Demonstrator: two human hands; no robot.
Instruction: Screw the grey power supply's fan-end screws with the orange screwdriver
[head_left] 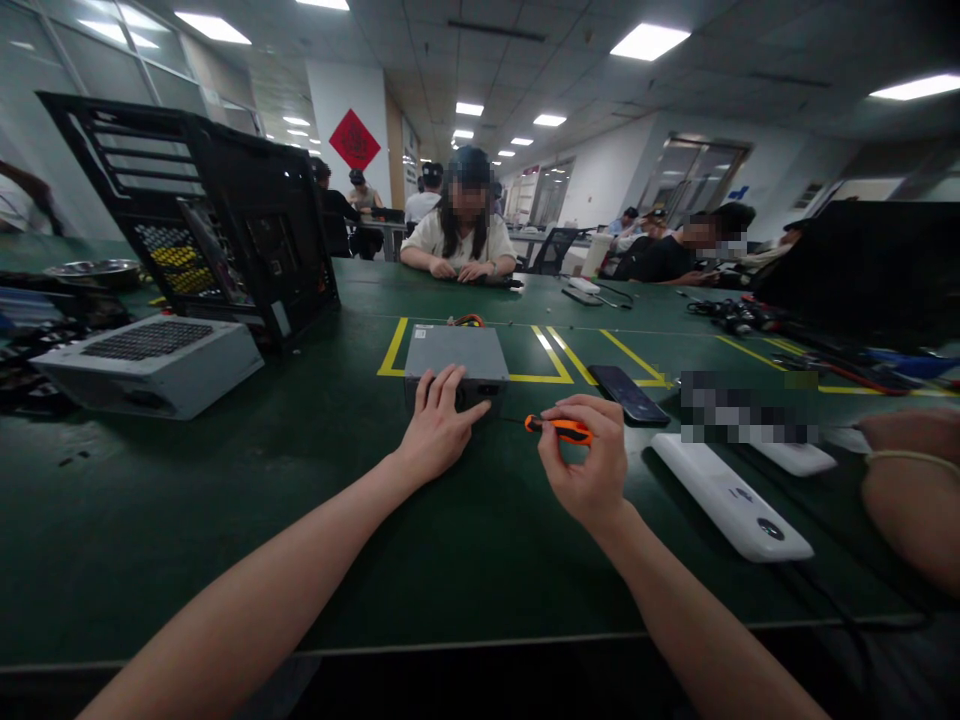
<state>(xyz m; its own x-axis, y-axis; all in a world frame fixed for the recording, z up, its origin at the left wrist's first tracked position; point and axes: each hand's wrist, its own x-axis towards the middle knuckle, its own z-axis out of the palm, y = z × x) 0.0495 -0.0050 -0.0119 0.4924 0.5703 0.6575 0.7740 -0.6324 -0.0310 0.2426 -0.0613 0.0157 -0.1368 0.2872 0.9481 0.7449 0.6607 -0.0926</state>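
A grey computer power supply lies on the green table, partly over yellow tape lines, with coloured wires at its far side. My left hand rests on its top and near face, fingers spread. In my right hand is an orange and black screwdriver, pinched by the handle. Its thin shaft points left toward the lower right corner of the power supply's near face. Whether the tip touches the case I cannot tell.
A black computer case and a second power supply stand at left. To the right lie a phone, a white power bank and cables. Another person's arm reaches in at right; a person sits opposite.
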